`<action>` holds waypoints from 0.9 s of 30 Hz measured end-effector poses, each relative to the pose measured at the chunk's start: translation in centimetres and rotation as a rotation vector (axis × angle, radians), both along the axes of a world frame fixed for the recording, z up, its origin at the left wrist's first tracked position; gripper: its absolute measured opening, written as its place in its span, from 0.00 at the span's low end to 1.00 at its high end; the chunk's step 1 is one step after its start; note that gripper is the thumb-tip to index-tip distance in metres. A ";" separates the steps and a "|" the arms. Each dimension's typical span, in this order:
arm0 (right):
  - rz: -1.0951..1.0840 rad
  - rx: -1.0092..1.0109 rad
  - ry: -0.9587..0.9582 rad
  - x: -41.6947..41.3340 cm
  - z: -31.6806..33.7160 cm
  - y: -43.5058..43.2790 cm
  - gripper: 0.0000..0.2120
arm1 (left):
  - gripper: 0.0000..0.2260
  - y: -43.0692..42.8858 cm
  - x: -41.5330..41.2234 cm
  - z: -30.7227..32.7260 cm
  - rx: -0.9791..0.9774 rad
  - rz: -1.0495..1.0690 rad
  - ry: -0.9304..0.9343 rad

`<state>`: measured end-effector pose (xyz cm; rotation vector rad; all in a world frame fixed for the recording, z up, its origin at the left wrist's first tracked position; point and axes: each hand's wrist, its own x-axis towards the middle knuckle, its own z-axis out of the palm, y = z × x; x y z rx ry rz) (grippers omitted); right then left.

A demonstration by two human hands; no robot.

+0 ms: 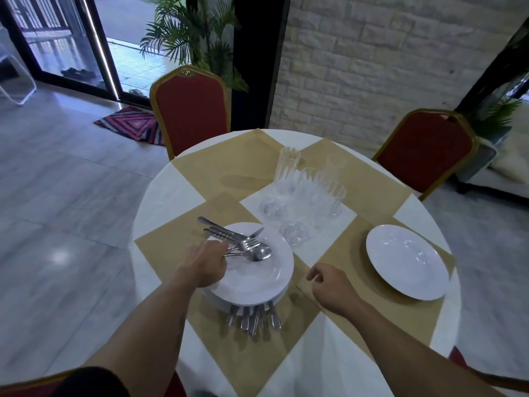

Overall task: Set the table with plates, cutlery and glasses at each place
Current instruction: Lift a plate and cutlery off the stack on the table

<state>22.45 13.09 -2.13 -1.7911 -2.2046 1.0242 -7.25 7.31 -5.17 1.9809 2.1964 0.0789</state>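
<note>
A stack of white plates (257, 282) sits on a tan placemat near the table's left front. Forks, a spoon and a knife (243, 245) lie on top of it, and more cutlery handles (254, 315) stick out from under the stack's near edge. My left hand (204, 265) rests on the stack's left rim, fingers closed around the handles of the top cutlery. My right hand (326, 282) hovers to the right of the stack, fingers curled and holding nothing. One white plate (406, 260) lies on the right placemat. Several clear glasses (309, 196) cluster at the table's centre, some upside down.
The round table (154, 202) has a white cloth with tan placemats. Two red chairs with gold frames (190, 110) (426, 150) stand at the far side, and part of another is at the bottom left. A brick wall, palm plants and a glass door lie beyond.
</note>
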 end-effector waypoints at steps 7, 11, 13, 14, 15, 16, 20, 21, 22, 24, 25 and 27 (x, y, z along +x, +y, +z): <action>0.007 -0.006 0.004 4.5 -0.2 0.6 0.14 | 0.06 -0.2 4.5 2.0 0.134 0.019 -0.179; -0.060 -0.060 0.022 9.2 -0.5 1.6 0.13 | 0.10 1.9 11.4 2.7 0.130 0.075 -0.357; -0.079 -0.082 0.032 12.3 -0.6 2.0 0.13 | 0.11 3.0 16.0 2.3 0.079 0.153 -0.458; -0.079 -0.101 0.030 12.9 -0.9 2.1 0.12 | 0.10 3.2 17.4 1.7 0.039 0.204 -0.499; -0.079 -0.119 0.033 13.9 -1.2 2.2 0.12 | 0.11 3.7 19.2 1.2 0.017 0.240 -0.521; -0.085 -0.136 0.040 15.9 -1.3 2.6 0.11 | 0.12 4.4 22.0 1.0 -0.015 0.270 -0.527; -0.062 -0.207 0.038 21.6 -1.9 3.8 0.04 | 0.16 5.4 30.7 -0.5 -0.191 0.498 -0.629; -0.041 -0.215 0.037 22.7 -2.1 4.1 0.03 | 0.17 5.3 32.2 -1.0 -0.235 0.556 -0.643; -0.022 -0.223 0.035 23.5 -2.4 4.3 0.04 | 0.18 5.1 33.6 -1.1 -0.258 0.606 -0.656; 0.002 -0.243 0.019 24.9 -2.6 4.8 0.08 | 0.21 5.1 36.0 -1.2 -0.267 0.670 -0.707; 0.013 -0.255 0.017 25.4 -2.7 5.0 0.09 | 0.22 5.2 37.1 -1.1 -0.281 0.673 -0.730; 0.044 -0.260 0.017 25.9 -2.8 5.3 0.09 | 0.24 5.5 38.6 -0.8 -0.298 0.673 -0.774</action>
